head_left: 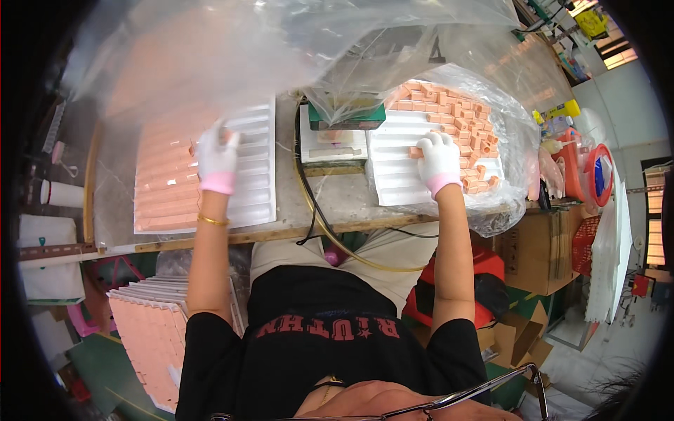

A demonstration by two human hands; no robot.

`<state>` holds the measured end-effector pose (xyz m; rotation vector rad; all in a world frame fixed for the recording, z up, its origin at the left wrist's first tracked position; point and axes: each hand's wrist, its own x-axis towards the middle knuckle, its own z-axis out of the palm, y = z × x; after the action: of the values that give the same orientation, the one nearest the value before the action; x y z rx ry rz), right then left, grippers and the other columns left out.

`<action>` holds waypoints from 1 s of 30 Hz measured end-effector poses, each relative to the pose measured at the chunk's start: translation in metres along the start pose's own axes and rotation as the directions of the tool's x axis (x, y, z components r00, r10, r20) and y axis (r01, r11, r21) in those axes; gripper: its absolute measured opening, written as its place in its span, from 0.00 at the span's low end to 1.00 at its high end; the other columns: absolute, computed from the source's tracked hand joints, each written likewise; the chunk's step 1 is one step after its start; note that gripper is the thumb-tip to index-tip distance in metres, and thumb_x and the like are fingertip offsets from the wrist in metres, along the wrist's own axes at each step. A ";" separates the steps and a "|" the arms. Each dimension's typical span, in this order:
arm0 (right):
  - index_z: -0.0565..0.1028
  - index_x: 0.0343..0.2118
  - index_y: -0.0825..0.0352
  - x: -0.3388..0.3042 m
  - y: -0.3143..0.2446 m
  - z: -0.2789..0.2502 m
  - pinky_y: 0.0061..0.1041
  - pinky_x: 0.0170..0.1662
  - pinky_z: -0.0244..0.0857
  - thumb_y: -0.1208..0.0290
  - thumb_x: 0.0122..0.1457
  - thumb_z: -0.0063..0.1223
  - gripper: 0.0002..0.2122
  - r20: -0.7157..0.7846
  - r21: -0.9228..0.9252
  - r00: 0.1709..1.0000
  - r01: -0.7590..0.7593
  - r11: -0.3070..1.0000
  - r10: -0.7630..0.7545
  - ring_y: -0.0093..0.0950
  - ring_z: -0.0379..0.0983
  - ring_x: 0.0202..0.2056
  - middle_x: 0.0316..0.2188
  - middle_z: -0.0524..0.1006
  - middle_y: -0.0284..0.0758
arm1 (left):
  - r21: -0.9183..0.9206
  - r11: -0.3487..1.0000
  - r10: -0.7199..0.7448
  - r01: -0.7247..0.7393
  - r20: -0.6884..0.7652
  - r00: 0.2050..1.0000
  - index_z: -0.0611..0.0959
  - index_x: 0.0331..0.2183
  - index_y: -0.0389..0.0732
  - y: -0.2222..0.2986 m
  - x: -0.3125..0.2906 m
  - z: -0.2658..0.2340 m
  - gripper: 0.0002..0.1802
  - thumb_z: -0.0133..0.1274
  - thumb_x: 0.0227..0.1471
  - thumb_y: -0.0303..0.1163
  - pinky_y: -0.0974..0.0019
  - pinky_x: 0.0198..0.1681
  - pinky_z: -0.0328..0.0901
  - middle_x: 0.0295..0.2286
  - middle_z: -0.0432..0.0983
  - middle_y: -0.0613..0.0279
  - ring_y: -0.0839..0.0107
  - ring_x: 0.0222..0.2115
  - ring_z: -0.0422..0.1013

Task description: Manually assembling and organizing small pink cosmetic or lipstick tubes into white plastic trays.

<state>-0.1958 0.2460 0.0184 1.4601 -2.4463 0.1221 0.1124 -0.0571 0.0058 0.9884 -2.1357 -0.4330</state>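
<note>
Couldn't tell grip of blurred left hand (218, 157). With right hand (439, 161), centre-right of frame, pinched block (415, 152); looked light, stiff, best held by sides.

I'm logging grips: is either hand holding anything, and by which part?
The right hand seems to pinch a small peach piece by its right end. The left hand is blurred; whether it holds anything cannot be told.

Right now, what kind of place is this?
Probably a small workshop or factory: there's a workbench, lots of matching orange pieces, and a stack of trays beside the person.
</note>
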 end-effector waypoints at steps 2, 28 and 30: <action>0.75 0.30 0.63 0.000 -0.004 -0.004 0.37 0.45 0.63 0.78 0.42 0.52 0.09 -0.158 0.059 0.986 0.053 0.997 -0.043 0.37 0.68 0.45 0.38 0.75 0.36 | -0.481 0.836 -0.121 0.264 0.307 0.944 0.74 0.47 0.34 0.026 -0.014 0.009 0.25 0.56 0.49 0.37 0.67 0.41 0.65 0.37 0.75 0.58 0.71 0.35 0.70; 0.74 0.39 0.71 0.001 -0.135 -0.031 0.32 0.47 0.63 0.71 0.44 0.63 0.18 0.024 0.932 0.999 -0.035 0.362 0.036 0.38 0.68 0.44 0.41 0.71 0.43 | -0.715 0.136 0.153 0.685 0.699 0.699 0.71 0.49 0.35 0.119 -0.069 0.023 0.21 0.50 0.56 0.34 0.71 0.39 0.68 0.42 0.72 0.60 0.73 0.40 0.70; 0.76 0.33 0.70 0.011 -0.138 -0.028 0.33 0.46 0.63 0.70 0.43 0.63 0.14 -0.034 0.929 0.996 0.000 0.371 0.084 0.41 0.67 0.44 0.42 0.71 0.44 | -0.569 0.217 0.046 0.793 0.818 0.574 0.72 0.49 0.36 0.098 -0.055 0.014 0.23 0.52 0.55 0.38 0.70 0.37 0.69 0.40 0.73 0.59 0.71 0.39 0.71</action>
<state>-0.0751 0.1763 0.0382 1.6400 -2.3593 1.8344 0.0758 0.0486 0.0251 0.6498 -1.4847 -2.4260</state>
